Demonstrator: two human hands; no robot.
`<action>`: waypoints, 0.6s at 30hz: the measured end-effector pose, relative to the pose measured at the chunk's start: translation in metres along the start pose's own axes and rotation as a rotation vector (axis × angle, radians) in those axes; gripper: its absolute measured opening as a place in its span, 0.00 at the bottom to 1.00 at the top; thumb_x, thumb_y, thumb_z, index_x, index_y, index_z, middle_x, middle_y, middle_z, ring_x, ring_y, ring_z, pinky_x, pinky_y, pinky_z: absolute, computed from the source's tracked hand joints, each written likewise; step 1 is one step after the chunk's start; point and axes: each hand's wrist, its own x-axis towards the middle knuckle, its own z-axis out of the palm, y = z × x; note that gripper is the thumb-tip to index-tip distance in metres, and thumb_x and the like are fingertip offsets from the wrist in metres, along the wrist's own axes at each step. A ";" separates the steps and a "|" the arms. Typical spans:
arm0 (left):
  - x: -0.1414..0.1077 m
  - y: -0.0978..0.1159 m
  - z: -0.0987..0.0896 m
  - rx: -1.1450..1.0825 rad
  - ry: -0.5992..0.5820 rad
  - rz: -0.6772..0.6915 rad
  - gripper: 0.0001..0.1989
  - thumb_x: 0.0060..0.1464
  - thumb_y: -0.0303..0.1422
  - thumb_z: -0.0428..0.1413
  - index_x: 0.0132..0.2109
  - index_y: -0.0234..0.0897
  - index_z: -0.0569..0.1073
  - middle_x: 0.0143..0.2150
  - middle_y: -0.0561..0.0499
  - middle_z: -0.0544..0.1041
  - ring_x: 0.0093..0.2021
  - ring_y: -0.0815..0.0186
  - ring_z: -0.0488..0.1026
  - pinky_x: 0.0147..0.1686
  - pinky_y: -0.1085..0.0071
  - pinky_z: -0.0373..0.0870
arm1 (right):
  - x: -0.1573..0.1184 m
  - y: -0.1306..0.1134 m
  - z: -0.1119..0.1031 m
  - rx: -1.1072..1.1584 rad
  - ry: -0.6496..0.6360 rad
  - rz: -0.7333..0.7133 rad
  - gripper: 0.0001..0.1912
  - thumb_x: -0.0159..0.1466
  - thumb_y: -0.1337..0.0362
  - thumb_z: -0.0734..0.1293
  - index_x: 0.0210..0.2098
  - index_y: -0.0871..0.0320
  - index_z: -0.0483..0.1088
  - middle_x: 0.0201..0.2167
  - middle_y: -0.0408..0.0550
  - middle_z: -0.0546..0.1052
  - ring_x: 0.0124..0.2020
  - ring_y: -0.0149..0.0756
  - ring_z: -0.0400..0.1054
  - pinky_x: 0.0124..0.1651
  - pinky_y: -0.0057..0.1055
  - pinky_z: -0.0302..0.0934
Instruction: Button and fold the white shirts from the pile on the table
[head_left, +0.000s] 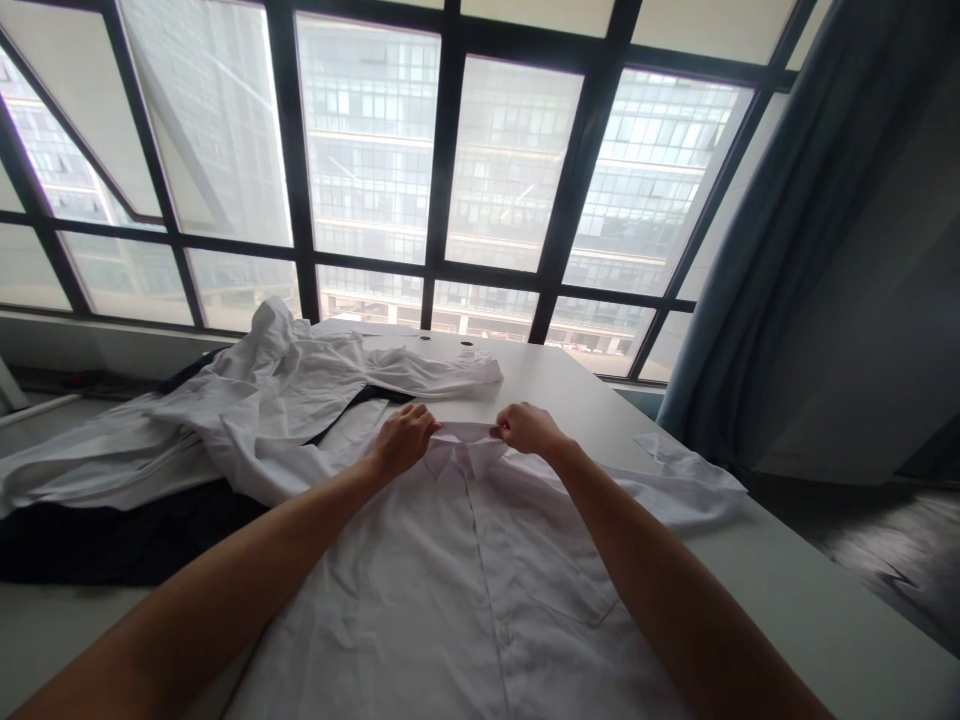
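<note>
Fingers (pixel 424 417) of left hand (pixel 403 441) and right hand (pixel 529 429), closed, pinch shirt collar (pixel 468 433).

White shirt (pixel 420 580): lies front up on the table (pixel 810 600), lightly wrinkled, body spreading near me.
Collar (pixel 466 437): at the far end; I pinch it left and right.
Placket (pixel 487 580): runs from collar toward me.
Pocket (pixel 577 600): flat, right of the placket.
Sleeve (pixel 682 490): stretches right, reaching the table's edge.
</note>
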 end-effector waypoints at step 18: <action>-0.002 -0.041 -0.001 -0.096 -0.324 -0.206 0.13 0.59 0.41 0.55 0.41 0.39 0.80 0.38 0.45 0.80 0.40 0.58 0.76 0.39 0.68 0.69 | 0.016 0.074 0.040 0.380 -0.046 0.286 0.10 0.54 0.68 0.72 0.37 0.61 0.79 0.37 0.53 0.81 0.39 0.40 0.75 0.42 0.30 0.65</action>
